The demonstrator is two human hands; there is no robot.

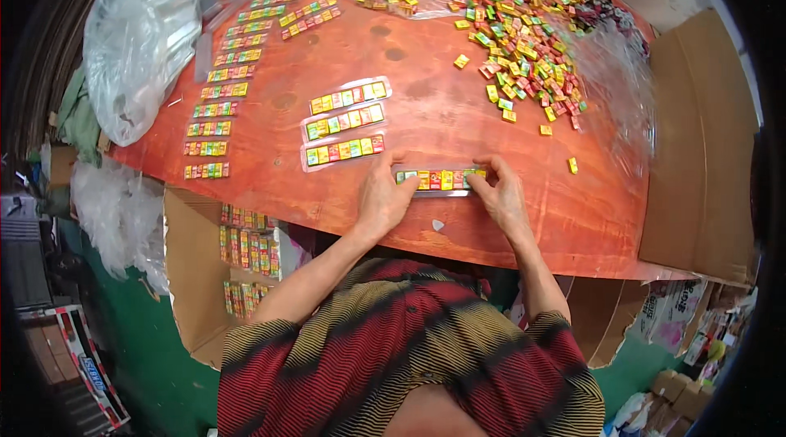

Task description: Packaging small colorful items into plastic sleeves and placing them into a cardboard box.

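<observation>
A row of small red, yellow and green boxes [442, 181] sits in a narrow clear plastic tray near the table's front edge. My left hand [385, 196] grips its left end, thumb on the near side and fingers curled round the far side. At the right end, my right hand [503, 199] pinches the row in the same way. Just beyond my left hand lie three filled clear trays [345, 150], stacked one behind another on the table. The undersides of my fingers are partly hidden.
Loose little boxes [524, 52] heap across the far right of the red table [458, 236]. Rows of boxes [211, 129] line its left side. Clear plastic bags [139, 52] hang at the left edge. Open cartons [192, 273] stand below, and a tall cardboard panel [696, 150] rises at right.
</observation>
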